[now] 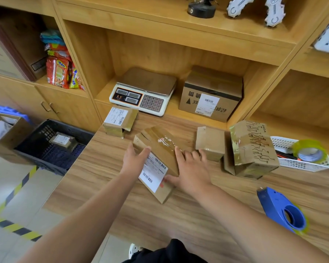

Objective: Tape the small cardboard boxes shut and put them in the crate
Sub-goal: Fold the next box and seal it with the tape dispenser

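Observation:
A small cardboard box (160, 149) with a white shipping label and brown tape lies on the wooden table (122, 215) in front of me. My left hand (134, 159) touches its left side with straight fingers. My right hand (191, 170) rests on its right side, fingers spread, thumb by the label. Another labelled small box (120, 119) sits further back to the left. A plain small box (210, 142) and a printed box (253, 149) stand to the right. The black crate (46, 149) on the floor to the left holds one taped box (63, 141). A blue tape dispenser (282, 209) lies at the right.
A white scale (141, 97) and a larger carton (211, 93) sit on the shelf behind. A white basket (300, 162) with a clear tape roll (310, 150) stands at the far right. An open carton (6, 130) is beside the crate.

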`<action>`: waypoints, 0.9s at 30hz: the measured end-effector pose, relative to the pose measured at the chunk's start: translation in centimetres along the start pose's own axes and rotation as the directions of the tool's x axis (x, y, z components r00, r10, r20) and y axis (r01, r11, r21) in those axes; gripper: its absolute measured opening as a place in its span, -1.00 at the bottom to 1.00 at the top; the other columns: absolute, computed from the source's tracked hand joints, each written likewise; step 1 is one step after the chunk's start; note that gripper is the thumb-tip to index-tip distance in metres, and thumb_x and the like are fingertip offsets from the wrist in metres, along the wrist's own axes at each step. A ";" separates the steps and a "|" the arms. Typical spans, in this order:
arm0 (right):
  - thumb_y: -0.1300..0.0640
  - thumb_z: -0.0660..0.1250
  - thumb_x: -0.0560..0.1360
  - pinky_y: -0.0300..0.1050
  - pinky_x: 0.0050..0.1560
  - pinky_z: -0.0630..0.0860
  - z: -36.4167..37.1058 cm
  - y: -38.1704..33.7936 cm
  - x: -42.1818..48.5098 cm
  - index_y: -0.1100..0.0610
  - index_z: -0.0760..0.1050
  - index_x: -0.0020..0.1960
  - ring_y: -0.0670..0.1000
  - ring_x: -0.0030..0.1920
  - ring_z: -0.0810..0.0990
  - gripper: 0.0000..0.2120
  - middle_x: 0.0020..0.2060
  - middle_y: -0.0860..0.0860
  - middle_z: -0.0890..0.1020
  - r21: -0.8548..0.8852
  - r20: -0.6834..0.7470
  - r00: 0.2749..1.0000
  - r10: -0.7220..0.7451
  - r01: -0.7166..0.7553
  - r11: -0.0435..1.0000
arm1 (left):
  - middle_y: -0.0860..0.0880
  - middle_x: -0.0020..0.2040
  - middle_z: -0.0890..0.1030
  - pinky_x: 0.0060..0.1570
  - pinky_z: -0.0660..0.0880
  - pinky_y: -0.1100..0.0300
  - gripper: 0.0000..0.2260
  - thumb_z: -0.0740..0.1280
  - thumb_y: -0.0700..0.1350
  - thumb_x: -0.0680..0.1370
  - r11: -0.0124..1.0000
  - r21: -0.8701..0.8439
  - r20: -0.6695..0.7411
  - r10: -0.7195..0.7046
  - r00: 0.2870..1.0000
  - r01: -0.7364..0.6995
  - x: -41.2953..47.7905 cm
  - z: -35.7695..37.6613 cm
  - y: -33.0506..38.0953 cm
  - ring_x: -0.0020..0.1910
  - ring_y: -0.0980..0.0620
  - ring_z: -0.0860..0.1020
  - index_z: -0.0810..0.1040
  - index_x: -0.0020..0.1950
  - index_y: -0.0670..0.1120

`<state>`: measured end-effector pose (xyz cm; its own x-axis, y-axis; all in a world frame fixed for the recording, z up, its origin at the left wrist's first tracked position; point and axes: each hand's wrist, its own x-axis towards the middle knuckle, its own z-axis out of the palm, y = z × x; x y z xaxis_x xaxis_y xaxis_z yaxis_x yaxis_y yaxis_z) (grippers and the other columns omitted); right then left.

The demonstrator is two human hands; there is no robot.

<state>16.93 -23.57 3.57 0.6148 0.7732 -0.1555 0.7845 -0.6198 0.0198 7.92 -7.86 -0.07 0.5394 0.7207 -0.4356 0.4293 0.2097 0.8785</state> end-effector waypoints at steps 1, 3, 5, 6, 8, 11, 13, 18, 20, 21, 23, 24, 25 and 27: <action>-0.54 -0.01 0.33 0.14 0.48 -0.09 0.1 0.1 -0.1 0.06 0.04 0.53 0.13 0.36 0.26 -0.03 0.35 0.04 0.38 -0.005 -0.008 1.000 -0.010 0.010 1.000 | 0.08 0.21 0.45 0.07 0.42 0.10 -0.42 0.35 0.15 0.48 1.000 -0.028 0.022 0.011 1.000 -0.011 -0.2 0.1 -0.2 0.17 0.05 0.46 0.24 0.40 0.00; -0.56 -0.16 0.28 0.15 0.48 -0.09 0.3 0.2 -0.4 0.04 0.14 0.51 0.12 0.35 0.26 -0.01 0.34 0.01 0.36 0.022 -0.015 0.998 -0.069 0.069 0.997 | 0.09 0.22 0.43 0.08 0.34 0.14 -0.45 0.40 0.07 0.49 0.998 -0.068 0.055 0.020 0.998 -0.016 -0.4 0.3 -0.8 0.19 0.09 0.42 0.21 0.35 -0.02; -0.57 -0.31 0.28 0.11 0.46 -0.03 0.6 0.7 -0.6 0.00 0.24 0.48 0.08 0.32 0.27 0.01 0.30 -0.03 0.38 0.159 -0.010 0.990 -0.138 0.137 0.978 | -0.01 0.29 0.43 0.13 0.39 0.14 -0.32 0.46 0.12 0.36 0.993 -0.120 0.077 0.032 0.996 -0.023 -0.6 0.1 -1.3 0.23 0.05 0.45 0.21 0.33 -0.07; -0.57 -0.36 0.30 0.08 0.43 0.06 0.7 1.0 -0.6 0.00 0.30 0.45 0.05 0.29 0.29 0.01 0.28 -0.05 0.40 0.254 -0.019 0.989 -0.148 0.148 0.956 | -0.01 0.30 0.43 0.19 0.42 0.11 -0.20 0.46 0.16 0.30 0.992 -0.127 0.087 0.028 0.996 -0.017 -0.7 0.1 -1.4 0.24 0.04 0.46 0.17 0.39 -0.09; -0.48 -0.19 0.44 0.05 0.36 0.21 0.7 1.2 -0.4 0.00 0.34 0.43 0.00 0.28 0.29 -0.18 0.29 -0.08 0.39 0.343 -0.051 0.992 -0.119 0.130 0.930 | 0.02 0.30 0.46 0.28 0.42 0.01 -0.05 0.47 0.22 0.23 0.994 -0.113 0.112 -0.002 0.994 0.014 -0.9 -0.1 -1.7 0.24 0.03 0.46 0.10 0.46 -0.04; -0.22 0.17 0.55 -0.04 0.42 0.16 0.8 1.2 0.0 0.01 0.18 0.51 -0.01 0.41 0.18 -0.39 0.44 -0.07 0.25 0.361 -0.020 0.998 -0.059 0.063 0.931 | 0.02 0.15 0.55 0.23 0.46 -0.05 -0.37 0.50 0.08 0.35 0.992 -0.125 0.118 0.044 0.992 -0.030 -0.8 0.0 -2.1 0.13 0.05 0.53 0.26 0.29 0.00; -0.21 0.20 0.54 -0.05 0.44 0.15 0.9 1.1 0.2 0.00 0.13 0.53 -0.02 0.45 0.15 -0.36 0.48 -0.09 0.20 0.407 0.026 0.998 -0.053 0.038 0.913 | 0.02 0.13 0.55 0.20 0.48 -0.04 -0.47 0.50 -0.01 0.40 0.986 -0.163 0.117 0.057 0.992 -0.037 -0.7 0.3 -2.3 0.12 0.06 0.54 0.29 0.24 0.01; -0.16 0.22 0.55 -0.24 0.29 0.23 1.0 1.5 0.9 0.01 0.28 0.47 -0.09 0.39 0.28 -0.45 0.41 -0.12 0.31 0.547 0.008 1.000 -0.001 -0.004 0.837 | -0.01 0.14 0.54 0.04 0.54 0.14 -0.40 0.50 -0.18 0.42 0.973 -0.198 0.085 0.133 0.987 -0.114 -0.9 1.0 -2.6 0.12 0.06 0.55 0.23 0.31 -0.03; -0.10 0.22 0.57 -0.28 0.23 0.25 1.2 1.6 1.2 0.00 0.34 0.44 -0.12 0.35 0.32 -0.53 0.35 -0.14 0.34 0.576 0.017 1.000 0.003 -0.012 0.817 | -0.04 0.15 0.54 -0.07 0.55 0.25 -0.39 0.47 -0.26 0.43 0.964 -0.215 0.082 0.175 0.981 -0.154 -1.1 1.1 -2.8 0.12 0.04 0.57 0.21 0.34 -0.04; -0.05 0.24 0.57 -0.28 0.22 0.27 1.3 1.6 1.5 0.00 0.37 0.41 -0.12 0.32 0.33 -0.57 0.31 -0.15 0.35 0.582 0.017 1.000 0.010 -0.018 0.813 | -0.04 0.15 0.54 -0.11 0.56 0.28 -0.40 0.46 -0.28 0.44 0.960 -0.226 0.081 0.187 0.979 -0.164 -1.1 1.2 -2.8 0.11 0.04 0.58 0.21 0.34 -0.05; 0.05 0.33 0.52 -0.28 0.19 0.29 1.9 1.5 2.0 0.03 0.46 0.33 -0.10 0.26 0.37 -0.62 0.18 -0.15 0.37 0.633 0.005 0.999 0.053 -0.044 0.773 | -0.04 0.12 0.55 -0.14 0.55 0.31 -0.42 0.43 -0.33 0.45 0.952 -0.245 0.083 0.208 0.975 -0.182 -1.1 1.4 -2.8 0.07 0.10 0.59 0.20 0.34 -0.07; 0.09 0.38 0.49 -0.28 0.17 0.29 2.1 1.4 2.2 0.04 0.49 0.27 -0.08 0.23 0.38 -0.65 0.12 -0.14 0.37 0.666 0.000 0.997 0.075 -0.056 0.744 | -0.03 0.11 0.55 -0.14 0.55 0.31 -0.42 0.41 -0.35 0.46 0.949 -0.251 0.086 0.217 0.972 -0.190 -1.0 1.4 -2.8 0.03 0.16 0.60 0.20 0.34 -0.07; 0.11 0.41 0.46 -0.28 0.17 0.29 2.4 1.3 2.5 0.05 0.52 0.23 -0.06 0.22 0.38 -0.66 0.09 -0.13 0.37 0.689 0.001 0.996 0.088 -0.065 0.722 | -0.02 0.10 0.55 -0.13 0.55 0.31 -0.43 0.40 -0.37 0.47 0.948 -0.255 0.085 0.221 0.972 -0.193 -1.0 1.5 -2.9 0.00 0.20 0.60 0.20 0.35 -0.07; 0.12 0.43 0.45 -0.28 0.14 0.26 2.8 1.4 2.8 0.04 0.53 0.19 -0.05 0.22 0.37 -0.68 0.06 -0.13 0.39 0.689 0.009 0.997 0.081 -0.065 0.722 | -0.03 0.12 0.56 -0.12 0.55 0.30 -0.44 0.39 -0.37 0.47 0.949 -0.249 0.079 0.218 0.973 -0.193 -0.9 1.6 -2.9 -0.01 0.19 0.61 0.21 0.35 -0.06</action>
<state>19.57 -22.66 0.39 0.6757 0.7191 -0.1622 0.4705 -0.5901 -0.6561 7.33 -10.17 -2.54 0.6755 0.6946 -0.2475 0.1234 0.2245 0.9666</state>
